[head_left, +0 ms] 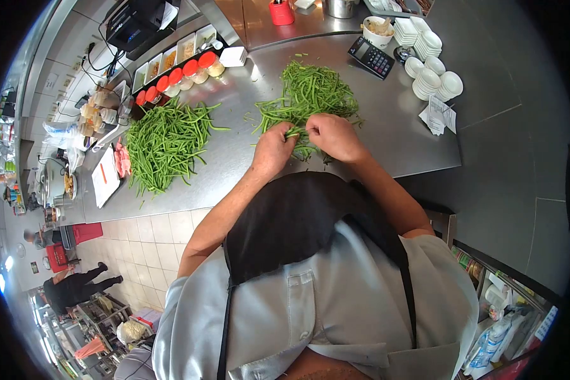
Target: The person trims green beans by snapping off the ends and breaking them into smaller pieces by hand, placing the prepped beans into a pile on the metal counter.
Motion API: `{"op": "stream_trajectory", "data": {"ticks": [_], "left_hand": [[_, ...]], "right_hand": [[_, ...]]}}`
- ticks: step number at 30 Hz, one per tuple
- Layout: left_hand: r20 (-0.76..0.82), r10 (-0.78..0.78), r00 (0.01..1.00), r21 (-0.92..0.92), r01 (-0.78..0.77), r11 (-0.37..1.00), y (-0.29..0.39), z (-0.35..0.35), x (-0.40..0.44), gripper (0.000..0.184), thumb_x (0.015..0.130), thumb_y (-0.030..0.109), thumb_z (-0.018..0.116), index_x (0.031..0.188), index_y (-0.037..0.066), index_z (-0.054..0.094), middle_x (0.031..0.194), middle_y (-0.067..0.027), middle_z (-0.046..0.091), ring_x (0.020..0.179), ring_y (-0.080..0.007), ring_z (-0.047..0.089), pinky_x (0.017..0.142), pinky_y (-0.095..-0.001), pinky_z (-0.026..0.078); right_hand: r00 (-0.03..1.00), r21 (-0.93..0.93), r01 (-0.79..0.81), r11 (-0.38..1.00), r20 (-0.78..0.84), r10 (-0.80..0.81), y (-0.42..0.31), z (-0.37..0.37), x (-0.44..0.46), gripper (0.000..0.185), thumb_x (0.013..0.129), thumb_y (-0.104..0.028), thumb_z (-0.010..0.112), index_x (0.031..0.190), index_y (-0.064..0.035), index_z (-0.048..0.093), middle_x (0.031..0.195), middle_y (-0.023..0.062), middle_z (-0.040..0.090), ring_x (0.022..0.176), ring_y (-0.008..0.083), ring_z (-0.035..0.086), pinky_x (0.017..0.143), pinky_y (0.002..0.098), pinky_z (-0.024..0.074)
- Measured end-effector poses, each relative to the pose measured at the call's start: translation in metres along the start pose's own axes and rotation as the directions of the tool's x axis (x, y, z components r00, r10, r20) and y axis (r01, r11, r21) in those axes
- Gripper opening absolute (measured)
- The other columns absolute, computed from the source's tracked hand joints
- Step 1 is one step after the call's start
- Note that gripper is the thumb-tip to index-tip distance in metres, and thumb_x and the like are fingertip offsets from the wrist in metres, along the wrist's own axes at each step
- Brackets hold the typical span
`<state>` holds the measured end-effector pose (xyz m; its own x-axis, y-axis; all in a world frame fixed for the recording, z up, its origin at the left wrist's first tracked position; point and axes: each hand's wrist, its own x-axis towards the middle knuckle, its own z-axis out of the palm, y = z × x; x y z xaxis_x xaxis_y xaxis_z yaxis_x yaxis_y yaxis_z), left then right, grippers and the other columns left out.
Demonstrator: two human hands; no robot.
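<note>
The left hand [274,150] is closed around a small bunch of green beans [292,133], whose ends poke out between the thumb and fingers toward the right hand [334,137]. The right hand is curled with its fingertips turned in toward that bunch, just beside the left; I cannot tell whether it grips a bean, because its own knuckles cover the fingertips. The 2 hands are close together, with a narrow gap between them.

Both work low over a steel counter [234,161], near its front edge. Directly beyond the hands lies 1 heap, the far pile [316,88], its near side reaching right up to the knuckles. A few loose beans and bits lie beneath and between the hands, nearer the apron [291,221]. The other heap, the left pile [171,142], sits well apart from the left hand, with bare counter between.

Behind the left pile stands a row of red-lidded jars [190,69]. Beyond the right hand, past the far pile, are a calculator [370,58] and stacks of small white dishes [427,83], with paper slips [438,116] nearer the counter's right end.
</note>
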<state>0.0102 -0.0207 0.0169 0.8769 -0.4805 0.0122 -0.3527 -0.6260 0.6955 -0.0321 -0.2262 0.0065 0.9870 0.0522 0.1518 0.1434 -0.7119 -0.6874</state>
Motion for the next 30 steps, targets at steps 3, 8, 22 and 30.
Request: {"op": "stream_trajectory", "data": {"ticks": [3,8,22,30], "left_hand": [[0.005,0.094,0.996,-0.055,-0.093,0.994,-0.006,0.001,0.000,0.020,0.101,0.016,0.067,0.114,0.000,0.068,0.090,-0.0172,0.070,0.076,-0.0262,0.067,0.072,-0.0415,0.054],[0.274,-0.250,0.929,-0.802,0.364,0.474,-0.002,0.000,0.006,0.011,0.108,0.017,0.060,0.113,0.007,0.063,0.080,-0.0030,0.063,0.062,-0.0123,0.051,0.055,-0.0295,0.041],[0.273,-0.248,0.929,-0.914,0.331,0.233,-0.003,-0.007,0.003,0.013,0.111,0.018,0.056,0.118,0.008,0.060,0.084,-0.0017,0.065,0.062,-0.0092,0.049,0.056,-0.0260,0.040],[0.439,-0.234,0.867,-0.863,0.480,0.161,-0.011,-0.002,-0.007,0.012,0.110,0.017,0.057,0.114,0.007,0.061,0.088,-0.0044,0.066,0.066,-0.0117,0.053,0.059,-0.0275,0.044]], "right_hand": [[0.956,0.640,-0.289,0.712,0.153,0.250,0.015,0.018,0.006,0.015,0.094,-0.019,0.069,0.097,-0.0053,0.074,0.087,0.0113,0.073,0.082,0.0240,0.071,0.076,0.0402,0.0550],[0.958,0.701,-0.216,0.679,0.019,0.286,0.025,0.022,0.012,0.020,0.096,-0.018,0.072,0.105,0.0000,0.072,0.093,0.0072,0.074,0.089,0.0153,0.067,0.081,0.0344,0.0534],[0.981,0.486,-0.190,0.853,0.130,0.144,0.006,0.017,-0.001,0.020,0.092,-0.016,0.068,0.104,-0.0007,0.072,0.090,0.0109,0.074,0.083,0.0193,0.069,0.079,0.0363,0.0549],[0.948,0.194,-0.241,0.951,-0.162,0.273,0.018,0.028,0.004,0.018,0.091,-0.022,0.068,0.091,-0.0041,0.067,0.089,0.0179,0.072,0.083,0.0385,0.071,0.073,0.0476,0.0555]]}}
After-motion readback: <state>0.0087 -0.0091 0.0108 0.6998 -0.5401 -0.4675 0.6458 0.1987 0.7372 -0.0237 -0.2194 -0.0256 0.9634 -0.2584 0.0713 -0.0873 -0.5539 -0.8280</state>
